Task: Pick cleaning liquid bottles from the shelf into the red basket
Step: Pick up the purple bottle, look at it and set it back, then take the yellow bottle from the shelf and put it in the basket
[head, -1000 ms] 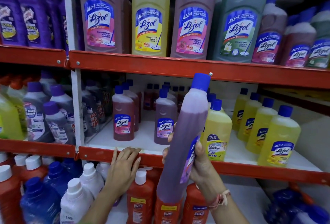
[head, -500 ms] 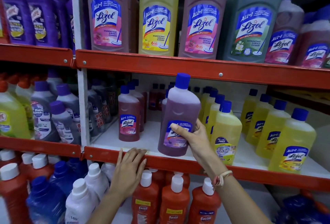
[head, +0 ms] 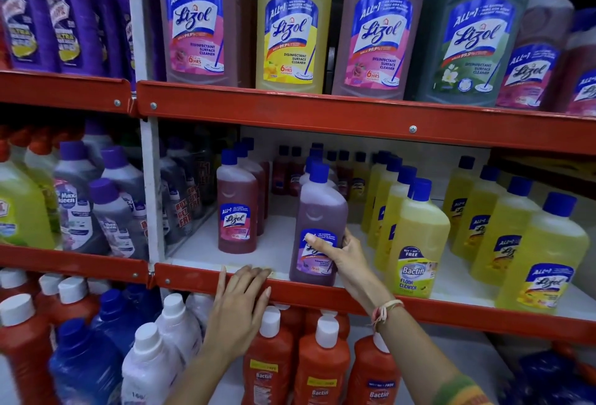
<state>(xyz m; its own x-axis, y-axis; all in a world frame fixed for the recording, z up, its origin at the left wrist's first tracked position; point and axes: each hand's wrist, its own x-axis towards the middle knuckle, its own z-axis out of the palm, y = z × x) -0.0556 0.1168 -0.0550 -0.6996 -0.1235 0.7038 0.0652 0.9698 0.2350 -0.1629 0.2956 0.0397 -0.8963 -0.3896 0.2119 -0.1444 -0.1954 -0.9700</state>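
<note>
Orange Bactin bottles (head: 322,369) with white caps crowd the lowest shelf nearest the camera, right under both forearms, so any lift should clear them. Just above, the left hand (head: 240,311) lies flat and open, fingers spread over the red shelf edge (head: 451,312); it steadies the body and holds nothing. The right hand (head: 338,259) is wrapped around the label of a purple Lizol bottle (head: 319,230), which stands upright at the front of the middle shelf, its base apparently on the board. To lift well, I judge the grip should stay low and firm, drawing the bottle straight out so it misses the yellow Bactin floor cleaner (head: 416,243) just beside it. The red basket is not in view. Farther back, a pink Lizol bottle (head: 237,208) stands apart.
</note>
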